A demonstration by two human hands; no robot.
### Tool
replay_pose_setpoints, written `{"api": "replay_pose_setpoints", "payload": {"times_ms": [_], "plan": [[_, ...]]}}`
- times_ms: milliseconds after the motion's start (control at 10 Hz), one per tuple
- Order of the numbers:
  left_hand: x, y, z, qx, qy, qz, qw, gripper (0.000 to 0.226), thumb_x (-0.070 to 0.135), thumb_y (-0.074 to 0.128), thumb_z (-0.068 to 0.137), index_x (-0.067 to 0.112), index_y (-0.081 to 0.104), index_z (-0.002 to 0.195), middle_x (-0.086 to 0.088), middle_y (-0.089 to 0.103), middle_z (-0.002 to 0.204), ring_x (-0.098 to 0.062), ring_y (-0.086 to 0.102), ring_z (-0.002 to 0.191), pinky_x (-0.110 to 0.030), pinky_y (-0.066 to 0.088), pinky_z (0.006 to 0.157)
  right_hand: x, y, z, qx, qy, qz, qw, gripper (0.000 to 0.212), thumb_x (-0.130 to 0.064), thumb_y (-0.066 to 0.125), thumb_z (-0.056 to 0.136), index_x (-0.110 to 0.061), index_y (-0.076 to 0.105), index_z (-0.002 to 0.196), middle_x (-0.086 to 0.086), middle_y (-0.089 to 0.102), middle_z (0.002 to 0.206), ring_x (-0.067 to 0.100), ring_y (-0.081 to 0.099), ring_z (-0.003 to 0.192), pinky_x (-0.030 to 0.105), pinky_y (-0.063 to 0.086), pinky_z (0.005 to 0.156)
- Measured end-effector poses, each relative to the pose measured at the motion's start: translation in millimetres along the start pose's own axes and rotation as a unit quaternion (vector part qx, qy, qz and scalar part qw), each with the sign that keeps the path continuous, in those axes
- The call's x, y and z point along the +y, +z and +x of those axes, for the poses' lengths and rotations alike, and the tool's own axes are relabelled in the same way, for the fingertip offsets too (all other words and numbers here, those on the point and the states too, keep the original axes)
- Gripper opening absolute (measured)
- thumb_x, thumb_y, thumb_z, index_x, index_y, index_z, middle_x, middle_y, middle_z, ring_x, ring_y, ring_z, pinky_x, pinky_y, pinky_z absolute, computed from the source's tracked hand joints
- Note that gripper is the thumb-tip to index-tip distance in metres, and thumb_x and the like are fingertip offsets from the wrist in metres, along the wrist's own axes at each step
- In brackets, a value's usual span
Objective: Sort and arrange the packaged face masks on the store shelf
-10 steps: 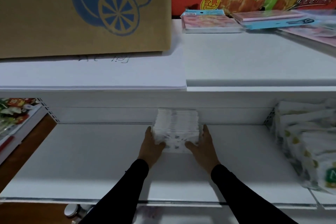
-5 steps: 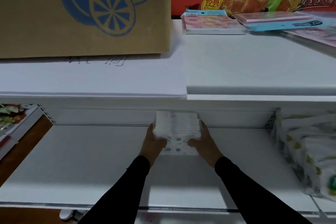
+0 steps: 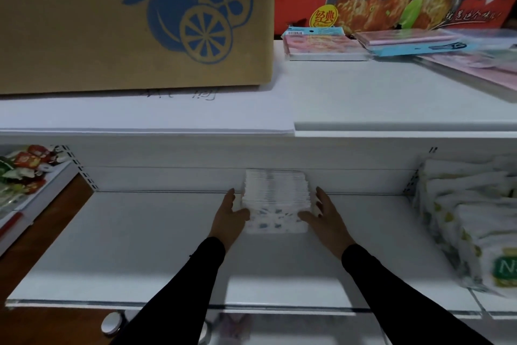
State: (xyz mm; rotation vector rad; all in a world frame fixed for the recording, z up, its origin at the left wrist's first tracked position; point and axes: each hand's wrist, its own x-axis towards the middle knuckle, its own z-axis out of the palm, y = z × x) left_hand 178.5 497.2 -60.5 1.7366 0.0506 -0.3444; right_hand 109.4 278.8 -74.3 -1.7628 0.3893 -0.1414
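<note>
Mask packets (image 3: 275,199), stacked in a white pile, sit on the lower white shelf (image 3: 140,246) against its back wall. Left of the pile, the left hand (image 3: 230,217) touches it with straight fingers and thumb; right of the pile, the right hand (image 3: 324,216) does likewise, fingers spread, gripping nothing.

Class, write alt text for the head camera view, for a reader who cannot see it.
Two hands, left hand and right hand, flank a stack of white face mask packets at the back of a white store shelf. A cardboard box sits on the shelf above.
</note>
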Motion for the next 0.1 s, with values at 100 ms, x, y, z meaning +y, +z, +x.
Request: {"api": "replay_pose_setpoints", "payload": {"times_ms": [100], "plan": [[3.8,-7.6,-9.4,-0.001,-0.001,0.041,0.999,0.069,0.009,0.054,0.09,0.018,0.024,0.151,-0.004,0.031,0.155,-0.017,0.032,0.14,-0.034,0.027,0.116,-8.7,0.0,-12.7,0.105,-0.052,-0.013,0.993,0.058,-0.022,0.065,0.091,-0.017,0.041,0.143,0.004,0.044,0.147,0.019,0.047,0.128,0.027,0.04,0.103]]}}
